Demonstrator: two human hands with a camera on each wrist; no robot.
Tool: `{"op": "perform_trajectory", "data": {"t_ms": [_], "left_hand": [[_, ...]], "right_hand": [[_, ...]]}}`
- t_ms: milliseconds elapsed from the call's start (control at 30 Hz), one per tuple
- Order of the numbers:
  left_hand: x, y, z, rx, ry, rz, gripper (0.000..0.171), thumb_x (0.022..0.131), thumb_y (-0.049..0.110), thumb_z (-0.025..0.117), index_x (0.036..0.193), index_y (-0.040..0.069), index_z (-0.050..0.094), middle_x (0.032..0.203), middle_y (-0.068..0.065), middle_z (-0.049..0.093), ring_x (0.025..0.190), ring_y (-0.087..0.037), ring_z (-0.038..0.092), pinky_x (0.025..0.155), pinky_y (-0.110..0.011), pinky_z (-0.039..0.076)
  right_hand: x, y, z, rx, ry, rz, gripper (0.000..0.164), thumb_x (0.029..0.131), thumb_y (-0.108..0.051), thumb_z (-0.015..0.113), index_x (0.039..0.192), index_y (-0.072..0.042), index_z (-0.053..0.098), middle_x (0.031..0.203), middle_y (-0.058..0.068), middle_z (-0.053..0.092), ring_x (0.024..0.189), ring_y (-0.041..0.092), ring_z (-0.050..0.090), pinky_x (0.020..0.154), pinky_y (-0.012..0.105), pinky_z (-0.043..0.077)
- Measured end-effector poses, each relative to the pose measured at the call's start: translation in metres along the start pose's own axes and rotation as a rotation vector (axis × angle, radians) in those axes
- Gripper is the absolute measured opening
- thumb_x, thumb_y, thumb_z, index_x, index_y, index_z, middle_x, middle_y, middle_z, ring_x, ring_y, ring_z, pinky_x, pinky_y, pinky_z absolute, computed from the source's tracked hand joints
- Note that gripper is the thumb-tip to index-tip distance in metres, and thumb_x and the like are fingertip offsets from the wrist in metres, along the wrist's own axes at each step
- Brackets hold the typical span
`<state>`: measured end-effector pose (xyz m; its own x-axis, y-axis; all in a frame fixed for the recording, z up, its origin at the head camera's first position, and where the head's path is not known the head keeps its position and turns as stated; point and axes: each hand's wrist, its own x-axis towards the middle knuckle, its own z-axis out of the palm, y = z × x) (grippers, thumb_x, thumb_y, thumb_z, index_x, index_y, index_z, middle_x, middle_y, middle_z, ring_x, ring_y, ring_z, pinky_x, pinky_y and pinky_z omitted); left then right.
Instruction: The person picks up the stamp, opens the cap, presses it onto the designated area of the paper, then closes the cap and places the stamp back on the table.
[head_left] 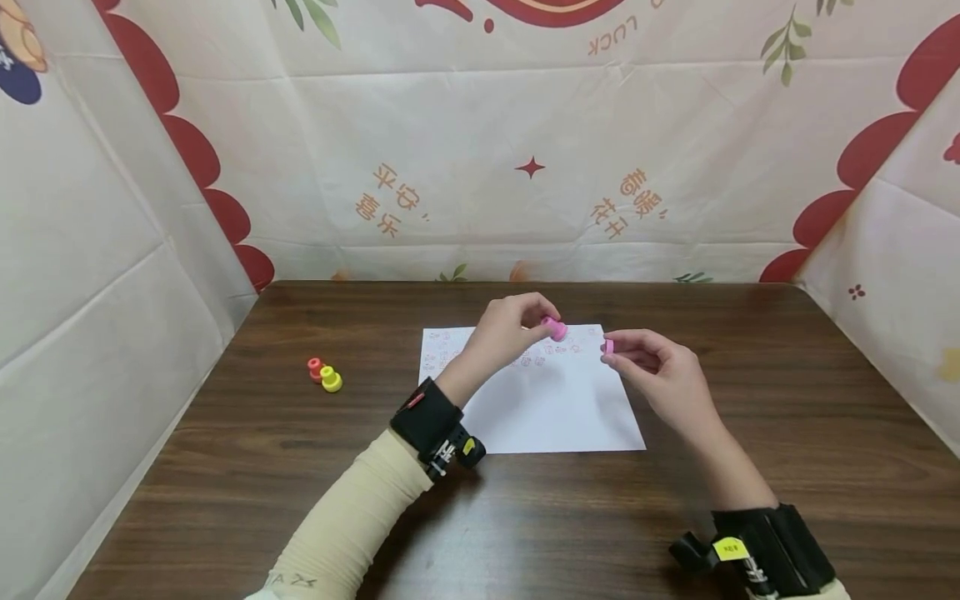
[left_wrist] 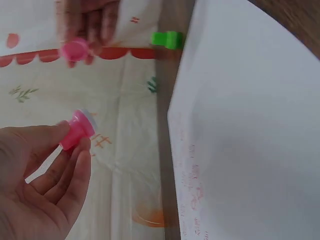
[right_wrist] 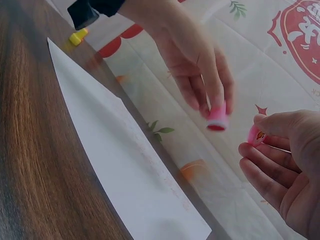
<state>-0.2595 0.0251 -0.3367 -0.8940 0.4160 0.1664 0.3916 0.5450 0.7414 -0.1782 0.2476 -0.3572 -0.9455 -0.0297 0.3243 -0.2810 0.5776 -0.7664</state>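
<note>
Head view: left fingers pinch a knobbed pink plastic stamp, likely light, best held mid-body, beside right fingers pinching a round pink cap.

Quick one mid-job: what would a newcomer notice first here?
Likely the left hand pinching a pink stamp above the white sheet, with the right hand pinching a pink cap near the sheet's far right corner. Next, a red stamp and a yellow stamp, close together on the table left of the sheet.

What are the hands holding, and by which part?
Left hand: a pink, round plastic stamp, by its handle end. Right hand: a round pink plastic cap, pinched by its rim.
</note>
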Motion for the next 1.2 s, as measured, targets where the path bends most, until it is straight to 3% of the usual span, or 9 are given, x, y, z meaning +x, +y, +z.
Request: {"op": "perform_trajectory", "data": {"t_ms": [300, 567, 1200], "left_hand": [[0.015, 0.003, 0.023, 0.396, -0.076, 0.003, 0.019, 0.094, 0.024, 0.070, 0.113, 0.022, 0.072, 0.108, 0.002, 0.073, 0.089, -0.011, 0.063, 0.079, -0.024, 0.056], [0.025, -0.002, 0.038, 0.599, -0.130, 0.036, 0.022, 0.093, 0.026, 0.071, 0.115, 0.023, 0.071, 0.106, 0.004, 0.073, 0.088, -0.011, 0.063, 0.080, -0.026, 0.055], [0.032, -0.004, 0.053, 0.670, -0.205, 0.009, 0.023, 0.091, 0.017, 0.074, 0.113, 0.022, 0.073, 0.103, 0.004, 0.074, 0.077, -0.010, 0.060, 0.065, -0.021, 0.049]], "right_hand": [[-0.003, 0.005, -0.002, -0.017, 0.010, 0.003, 0.030, 0.091, -0.022, 0.074, 0.119, -0.010, 0.069, 0.103, 0.013, 0.073, 0.083, -0.003, 0.063, 0.073, 0.009, 0.053], [-0.003, 0.008, -0.001, -0.009, 0.014, 0.003, 0.029, 0.091, -0.021, 0.074, 0.118, -0.011, 0.070, 0.101, 0.011, 0.073, 0.083, -0.004, 0.064, 0.072, 0.010, 0.053], [-0.001, 0.011, -0.002, -0.024, 0.019, 0.005, 0.028, 0.091, -0.020, 0.074, 0.116, -0.008, 0.070, 0.098, 0.010, 0.073, 0.083, -0.004, 0.063, 0.069, 0.011, 0.052]]}}
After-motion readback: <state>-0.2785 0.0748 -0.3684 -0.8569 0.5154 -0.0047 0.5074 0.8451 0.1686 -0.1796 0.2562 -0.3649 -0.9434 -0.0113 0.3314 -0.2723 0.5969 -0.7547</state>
